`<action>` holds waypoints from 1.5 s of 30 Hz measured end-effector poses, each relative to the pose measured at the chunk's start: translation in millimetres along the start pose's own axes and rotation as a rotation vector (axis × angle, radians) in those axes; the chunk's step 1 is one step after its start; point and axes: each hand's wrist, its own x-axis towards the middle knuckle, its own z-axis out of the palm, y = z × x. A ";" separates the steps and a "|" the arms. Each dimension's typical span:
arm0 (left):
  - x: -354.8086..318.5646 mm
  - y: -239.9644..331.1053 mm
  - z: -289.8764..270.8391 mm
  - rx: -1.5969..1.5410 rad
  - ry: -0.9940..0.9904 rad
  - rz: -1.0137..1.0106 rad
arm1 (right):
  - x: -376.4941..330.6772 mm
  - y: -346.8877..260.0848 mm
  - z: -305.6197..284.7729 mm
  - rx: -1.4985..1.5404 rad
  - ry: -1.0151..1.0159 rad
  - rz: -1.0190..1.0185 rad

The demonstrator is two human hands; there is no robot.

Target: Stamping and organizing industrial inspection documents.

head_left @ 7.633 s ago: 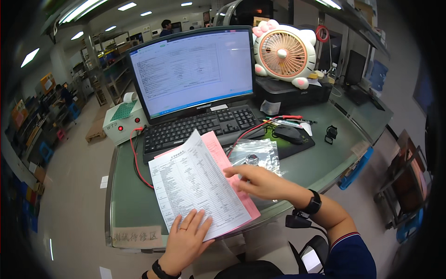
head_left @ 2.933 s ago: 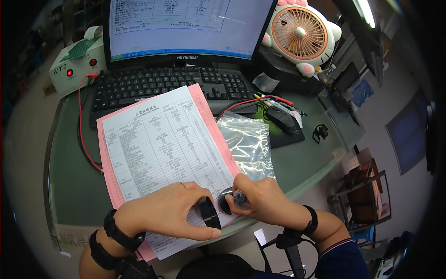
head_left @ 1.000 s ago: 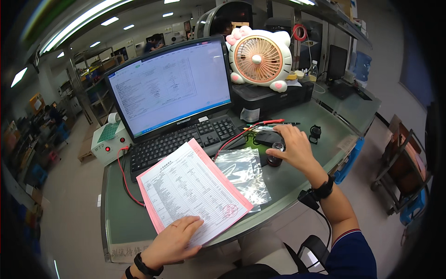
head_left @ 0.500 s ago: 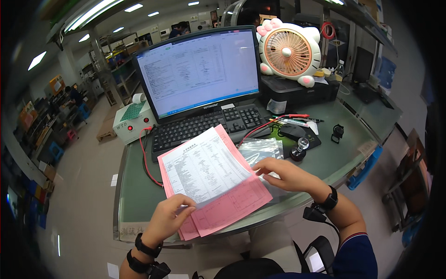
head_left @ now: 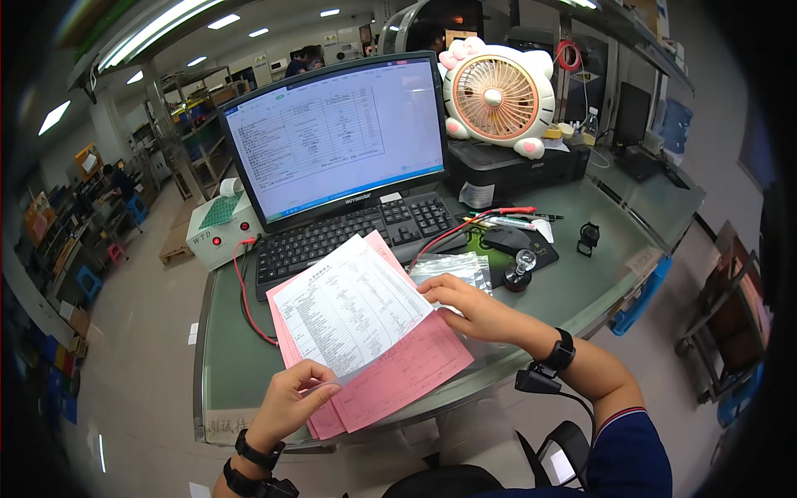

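A white printed sheet [head_left: 344,303] lies at a slant over several pink sheets [head_left: 407,378] near the table's front edge. My left hand [head_left: 290,394] pinches the white sheet's lower left corner between thumb and fingers. At the sheet's right corner is my right hand [head_left: 473,311], its fingers bent around the edge and the thumb underneath. Clear plastic bags [head_left: 455,270] lie partly under the right hand's fingers. Both wrists wear black straps with small devices.
A monitor [head_left: 332,141] and keyboard [head_left: 332,245] stand behind the papers. Rightward are a mouse [head_left: 508,241], a round-based stamp [head_left: 519,272] and red-black test leads [head_left: 448,232]. A fan [head_left: 498,98] sits on a black printer [head_left: 523,170]. A white box [head_left: 222,224] stands left.
My right hand has moved left, closing onto the white sheet's right corner. The left hand keeps its grip on the lower left corner. The whole view has shifted slightly.
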 end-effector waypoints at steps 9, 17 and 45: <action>0.4 -15.4 9.1 -0.200 -0.112 -0.091 | -2.9 -7.4 -3.7 0.062 0.009 0.098; -7.8 -4.8 6.9 -0.145 -0.216 -0.023 | -7.9 0.9 -5.6 0.058 -0.212 -0.102; -55.1 18.6 33.6 0.576 -0.289 -0.034 | -32.1 -23.6 4.9 0.251 -0.166 0.635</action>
